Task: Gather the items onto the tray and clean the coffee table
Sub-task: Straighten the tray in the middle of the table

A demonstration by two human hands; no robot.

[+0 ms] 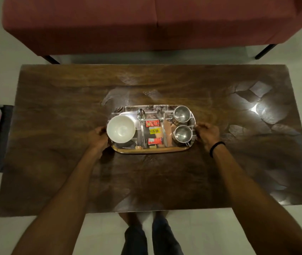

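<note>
Left grip point(98, 137) and right grip point(206, 132) are clasping opposite short ends of the oblong shiny steel tray point(150, 151), likely steadying it level for lifting. It is resting centrally on the dark wooden bench point(63, 107), carrying a round white bowl point(121, 128), spoons point(141, 115), packets point(154, 131) and two steel cups point(182, 133).

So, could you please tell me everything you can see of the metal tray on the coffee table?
The tray is shiny, mirror-like metal, oblong with rounded corners and a low raised rim. It lies level near the middle of the dark wooden coffee table. It carries a white bowl at its left end, spoons and small packets in the middle, two steel cups at its right. The left hand grips its left end, the right hand its right end.
</note>
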